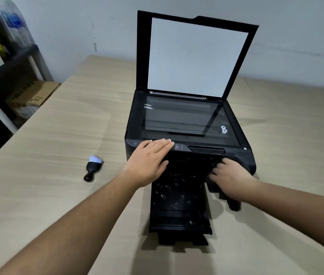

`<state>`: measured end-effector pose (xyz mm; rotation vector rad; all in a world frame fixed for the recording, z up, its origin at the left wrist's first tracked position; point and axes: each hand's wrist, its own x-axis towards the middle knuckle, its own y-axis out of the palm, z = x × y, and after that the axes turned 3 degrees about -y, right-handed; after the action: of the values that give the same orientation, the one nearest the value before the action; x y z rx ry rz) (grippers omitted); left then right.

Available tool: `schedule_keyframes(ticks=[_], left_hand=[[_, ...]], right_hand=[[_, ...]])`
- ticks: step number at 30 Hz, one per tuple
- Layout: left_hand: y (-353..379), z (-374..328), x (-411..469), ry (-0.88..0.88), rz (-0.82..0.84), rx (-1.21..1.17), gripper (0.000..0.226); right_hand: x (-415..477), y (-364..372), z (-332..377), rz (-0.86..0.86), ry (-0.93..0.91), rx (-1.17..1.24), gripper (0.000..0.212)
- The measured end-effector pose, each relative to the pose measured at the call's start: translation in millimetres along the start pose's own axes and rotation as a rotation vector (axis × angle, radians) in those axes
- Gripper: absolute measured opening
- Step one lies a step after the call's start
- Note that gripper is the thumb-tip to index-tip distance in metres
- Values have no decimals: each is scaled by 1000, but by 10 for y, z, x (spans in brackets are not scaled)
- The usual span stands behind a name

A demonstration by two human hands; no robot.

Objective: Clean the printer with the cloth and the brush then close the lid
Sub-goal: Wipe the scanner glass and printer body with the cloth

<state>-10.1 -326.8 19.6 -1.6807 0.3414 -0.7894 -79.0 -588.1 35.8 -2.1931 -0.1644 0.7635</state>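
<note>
Printer, black, sits on the middle of a wooden table, with its front toward the person. Its lid stands raised at the back, white underside showing, and the scanner glass lies uncovered. A tray sticks out from the front, along the table toward the person.

Left hand lies flat on the front top edge by the control buttons, fingers straight and together, gripping nothing. Right hand has its fingers curled round a dark cloth and presses it against the printer's front right corner; a fold of cloth hangs below the hand.

The brush, with a black handle and pale bristles, lies on the table left of the printer, apart from both hands. A dark shelf stands at the far left, a cardboard box beneath it.
</note>
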Motion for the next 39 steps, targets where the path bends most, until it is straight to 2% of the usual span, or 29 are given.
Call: schedule_keyframes(ticks=[5,9,13,17,19,23,27,29,31,33,37,39], left_hand=[[-13,-24,-12,-14,10,-7,56],[-29,-16,-9,1,19,4,56],[-34,-25,-14,-11,22,7,57],[-34,-26,-18,-4,24,9,57],[-35,-13,-10,1,19,16,57],[-30,-6,-12,1,25,20,57],[-16,-9,-7,0,13,28,56],[-15,-15,-14,2,5,30,55],[-8,-17,-20,-1,-1,33,55],[3,-23,-27,-7,-4,37,55],[26,-25,-37,-14,2,45,56],[21,-11,-26,-13,1,49,56]], right_hand=[[159,158,271,130,-18,-25,33],[17,155,275,127,-19,-45,36],[60,37,106,46,49,-58,33],[222,176,307,170,15,-72,36],[217,220,360,161,-6,-48,35],[52,211,356,86,7,-25,33],[-158,21,70,-236,92,-15,27],[-236,33,-28,-315,138,-39,34],[-228,103,10,-285,146,-48,41],[-100,155,119,-202,93,-67,37],[262,280,402,122,43,-35,34],[304,308,429,134,34,-48,34]])
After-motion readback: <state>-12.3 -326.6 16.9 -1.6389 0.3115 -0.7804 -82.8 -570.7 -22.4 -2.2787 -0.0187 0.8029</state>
